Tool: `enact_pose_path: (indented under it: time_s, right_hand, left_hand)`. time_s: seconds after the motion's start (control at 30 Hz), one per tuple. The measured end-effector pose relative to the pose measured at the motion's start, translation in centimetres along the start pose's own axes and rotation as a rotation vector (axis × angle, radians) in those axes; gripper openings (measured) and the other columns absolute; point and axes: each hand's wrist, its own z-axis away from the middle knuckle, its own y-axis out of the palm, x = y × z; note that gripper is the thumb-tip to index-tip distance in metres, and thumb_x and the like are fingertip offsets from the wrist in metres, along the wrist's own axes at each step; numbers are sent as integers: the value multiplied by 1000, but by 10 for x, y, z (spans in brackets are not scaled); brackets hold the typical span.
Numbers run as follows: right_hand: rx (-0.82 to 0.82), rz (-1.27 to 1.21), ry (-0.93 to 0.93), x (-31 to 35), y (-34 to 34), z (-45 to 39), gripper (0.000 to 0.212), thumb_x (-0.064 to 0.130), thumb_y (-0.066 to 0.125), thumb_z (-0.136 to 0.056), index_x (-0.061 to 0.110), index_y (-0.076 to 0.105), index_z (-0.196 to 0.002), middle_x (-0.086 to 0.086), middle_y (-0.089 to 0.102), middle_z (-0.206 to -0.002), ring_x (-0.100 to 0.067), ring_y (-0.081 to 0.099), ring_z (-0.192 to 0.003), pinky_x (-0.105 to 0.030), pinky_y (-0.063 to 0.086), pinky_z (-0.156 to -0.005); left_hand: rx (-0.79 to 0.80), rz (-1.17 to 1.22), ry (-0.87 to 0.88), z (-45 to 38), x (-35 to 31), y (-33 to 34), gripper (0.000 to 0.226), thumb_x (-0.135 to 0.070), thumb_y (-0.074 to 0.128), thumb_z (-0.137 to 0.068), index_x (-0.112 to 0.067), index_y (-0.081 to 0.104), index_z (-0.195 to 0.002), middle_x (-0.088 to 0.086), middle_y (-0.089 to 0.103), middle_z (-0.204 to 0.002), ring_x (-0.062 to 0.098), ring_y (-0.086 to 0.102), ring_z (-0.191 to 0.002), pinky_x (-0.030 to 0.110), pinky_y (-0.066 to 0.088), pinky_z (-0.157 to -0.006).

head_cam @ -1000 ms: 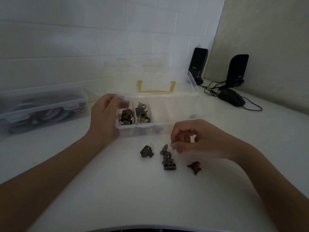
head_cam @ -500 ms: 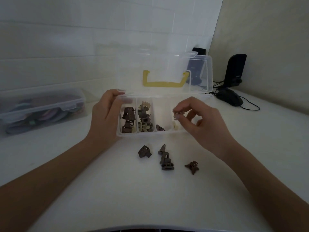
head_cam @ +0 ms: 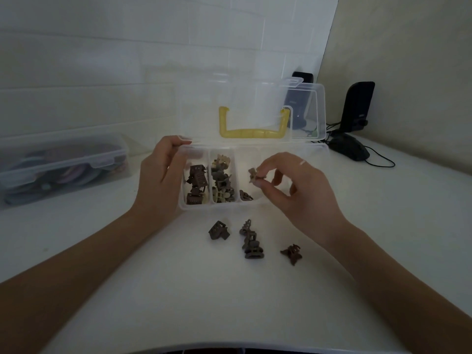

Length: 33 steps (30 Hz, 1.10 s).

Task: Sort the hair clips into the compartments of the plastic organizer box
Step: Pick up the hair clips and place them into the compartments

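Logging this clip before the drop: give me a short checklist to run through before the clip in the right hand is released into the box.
1. Clip held securely: ok, the right hand pinches a tan clip between thumb and fingers.
2. Clip over a compartment: ok, it hangs above the third compartment.
3. Lid out of the way: ok, it stands open.
4. Organizer box steadied: ok, the left hand holds its left end.
5. Matching type below: cannot tell; only a dark clip shows there.
6. Clips left on the table: not ok, several remain.

Looks like a home desk setup: white desk point(head_cam: 178, 290) against a tiled wall point(head_cam: 127, 47), computer speakers point(head_cam: 358, 107) and mouse point(head_cam: 348, 149) at its far right corner.
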Motion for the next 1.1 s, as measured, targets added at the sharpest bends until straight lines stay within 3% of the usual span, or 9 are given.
enact_pose_path:
  time_s: [0.13, 0.27, 0.37, 0.5, 0.6, 0.7, 0.9, 1.0, 1.1]
  right_hand:
    - [78, 64, -54, -1, 3, 1, 12, 35, 57, -88, 31, 64, -97, 16, 58, -103, 5, 48, -81, -18, 46, -62]
    - [121, -51, -48, 2, -6, 2, 15, 38, 59, -85, 26, 67, -89, 15, 60, -75, -5, 52, -59, -8, 33, -54]
    - [314, -73, -64, 4, -12, 4, 19, 45, 62, -80, 27, 68, -84, 13, 57, -57, -6, 51, -49, -9, 34, -52]
    - [628, -30, 21, 10, -15, 3, 31, 55, 71, -68, 33, 67, -90, 11, 57, -57, -4, 52, -53, -11, 34, -51]
    - [736, -54, 90, 14, -16, 4, 39, 56, 77, -60, 39, 63, -93, 11, 58, -60, -2, 52, -54, -12, 35, -51]
    - [770, -31, 105, 14, -15, 3, 48, 61, 77, -55, 45, 59, -95, 16, 57, -64, 0, 52, -59, -12, 35, -52]
    - [770, -7, 121, 16, -17, 3, 40, 51, 76, -66, 44, 59, -102, 18, 59, -80, 3, 53, -68, -12, 39, -58]
    - [773, -40, 111, 15, -17, 3, 38, 39, 74, -73, 45, 57, -106, 17, 62, -93, -5, 60, -73, -28, 52, -69]
    - [770, -83, 111, 14, -17, 4, 39, 30, 73, -76, 46, 57, -107, 14, 64, -96, -11, 63, -77, -34, 54, -73]
  left_hand:
    - [0, -11, -5, -1, -1, 0, 14, -15, 43, -97, -13, 56, -100, -16, 58, -89, -11, 57, -78, 4, 40, -69]
    - [-3, 15, -40, -1, -3, 1, 14, -7, 43, -99, -11, 56, -99, -15, 59, -88, -11, 58, -77, 3, 41, -68]
    - [-8, 8, -50, 0, -6, 2, 15, -4, 43, -99, -9, 57, -99, -14, 60, -87, -14, 58, -77, 2, 41, -68]
    - [-13, 6, -80, -1, -6, 2, 16, -6, 43, -99, -7, 59, -101, -14, 61, -86, -14, 58, -76, 2, 41, -67]
    - [-17, 5, -82, -1, -8, 3, 16, -6, 43, -99, -6, 59, -101, -14, 60, -87, -16, 58, -78, 0, 40, -68]
    - [-19, 12, -88, 0, -9, 3, 15, -6, 43, -99, -6, 59, -100, -13, 61, -87, -16, 57, -77, 0, 40, -68]
    - [-8, -11, -72, 0, -7, 2, 16, -6, 42, -99, -6, 58, -102, -12, 62, -85, -13, 57, -73, 1, 40, -66]
    - [-1, -6, -84, 0, -6, 1, 16, -7, 42, -100, -7, 58, -104, -9, 64, -86, -12, 58, -73, 2, 41, -66]
    - [-5, -2, -91, -1, -6, 1, 16, -8, 43, -99, -8, 59, -103, -8, 65, -86, -10, 58, -74, 3, 42, -67]
